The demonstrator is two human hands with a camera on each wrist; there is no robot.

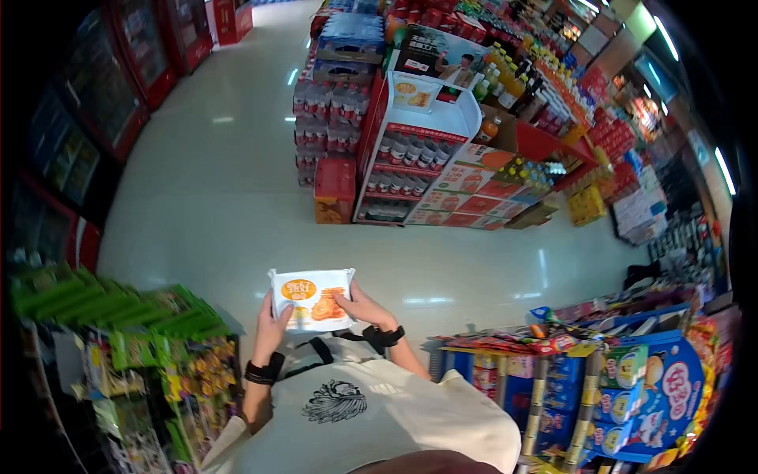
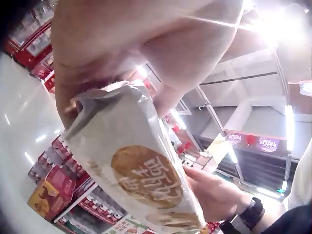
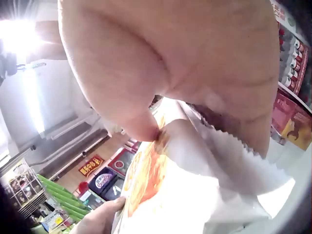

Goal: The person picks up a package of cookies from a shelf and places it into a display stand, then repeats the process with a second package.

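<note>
A white packet of biscuits (image 1: 316, 317) with an orange oval logo and a biscuit picture is held up in front of the person's chest. The left hand (image 1: 272, 322) grips its left side, thumb on the printed front. At the opposite side the right hand (image 1: 371, 309) pinches it, thumb over the biscuit picture. The left wrist view has the left hand (image 2: 141, 53) large at one crimped end of the packet (image 2: 105, 131), with the right hand (image 2: 212, 195) beyond. In the right wrist view a zigzag-edged end of the packet (image 3: 234, 170) shows beneath the right hand (image 3: 170, 53).
A display stand (image 1: 430, 118) of bottles faces the person, with a similar white packet (image 1: 414, 95) on its top. Bottle packs (image 1: 335, 110) and a red box (image 1: 335, 189) stand beside it. Snack shelves flank the person, green packs (image 1: 150, 316) left, blue display (image 1: 655, 395) right.
</note>
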